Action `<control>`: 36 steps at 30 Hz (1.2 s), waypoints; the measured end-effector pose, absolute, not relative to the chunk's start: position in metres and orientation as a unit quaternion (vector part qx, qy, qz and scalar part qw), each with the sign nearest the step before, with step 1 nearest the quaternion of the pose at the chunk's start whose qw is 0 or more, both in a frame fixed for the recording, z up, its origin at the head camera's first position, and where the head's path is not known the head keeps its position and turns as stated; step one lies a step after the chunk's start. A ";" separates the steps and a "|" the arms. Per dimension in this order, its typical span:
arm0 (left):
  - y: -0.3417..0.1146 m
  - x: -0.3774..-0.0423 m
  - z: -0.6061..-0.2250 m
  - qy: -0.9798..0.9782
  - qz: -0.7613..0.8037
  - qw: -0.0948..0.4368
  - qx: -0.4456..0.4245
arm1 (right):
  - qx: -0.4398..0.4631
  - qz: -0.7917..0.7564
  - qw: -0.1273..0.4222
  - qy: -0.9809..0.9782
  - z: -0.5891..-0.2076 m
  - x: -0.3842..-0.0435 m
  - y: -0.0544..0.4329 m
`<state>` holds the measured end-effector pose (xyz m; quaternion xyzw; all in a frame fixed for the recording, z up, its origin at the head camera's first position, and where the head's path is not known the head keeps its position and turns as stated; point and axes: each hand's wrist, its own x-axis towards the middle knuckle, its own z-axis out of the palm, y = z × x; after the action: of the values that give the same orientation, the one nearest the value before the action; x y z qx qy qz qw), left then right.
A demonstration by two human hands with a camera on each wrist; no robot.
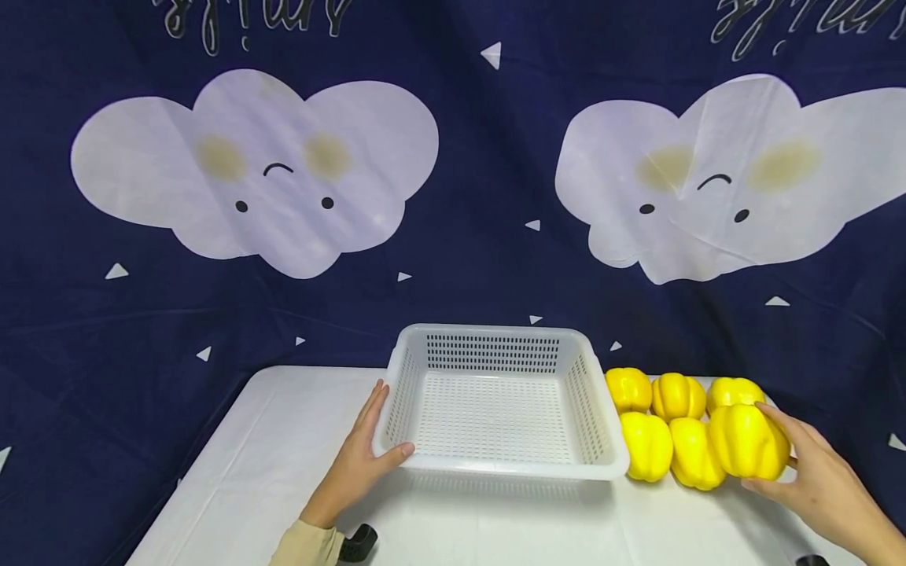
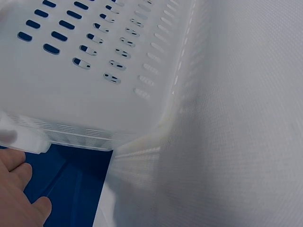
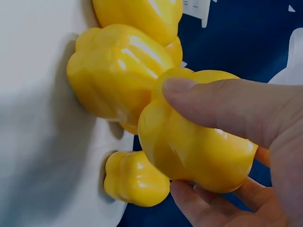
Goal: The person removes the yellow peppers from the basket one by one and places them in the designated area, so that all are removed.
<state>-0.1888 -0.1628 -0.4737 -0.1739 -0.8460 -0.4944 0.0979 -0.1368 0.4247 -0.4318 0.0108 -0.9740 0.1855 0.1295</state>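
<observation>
A white plastic basket [image 1: 495, 468] with slotted walls stands on the table, nothing inside it. My left hand [image 1: 361, 460] rests against its near left corner, fingers fairly straight along the left side and thumb on the front rim. In the left wrist view, fingertips [image 2: 41, 208] show beside the basket wall [image 2: 71, 101]. With my right hand [image 1: 821, 472] I hold a yellow bell pepper [image 1: 749, 442], thumb on one side and fingers on the other. It overlaps other yellow bell peppers [image 1: 646, 446] grouped right of the basket. The right wrist view shows the held pepper [image 3: 199, 146] close up.
The table has a white cover [image 1: 283, 424]. Behind it hangs a dark blue cloth [image 1: 488, 196] printed with clouds and small triangles. Another yellow pepper [image 3: 137, 178] lies close to the table edge in the right wrist view. A black object [image 1: 359, 544] is at my left wrist.
</observation>
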 end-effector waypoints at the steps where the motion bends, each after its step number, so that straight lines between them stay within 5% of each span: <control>1: -0.163 -0.189 -0.474 -0.846 -0.495 0.098 -0.174 | 0.009 0.184 0.130 -0.974 -0.432 -0.137 0.426; 36: -0.163 -0.189 -0.474 -0.844 -0.498 0.097 -0.175 | -0.022 0.179 0.098 -0.979 -0.459 -0.137 0.460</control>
<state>-0.1887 -0.1628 -0.4739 -0.1751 -0.8435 -0.4983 0.0973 -0.1373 0.4603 -0.4588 -0.0218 -0.9787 0.1786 0.0984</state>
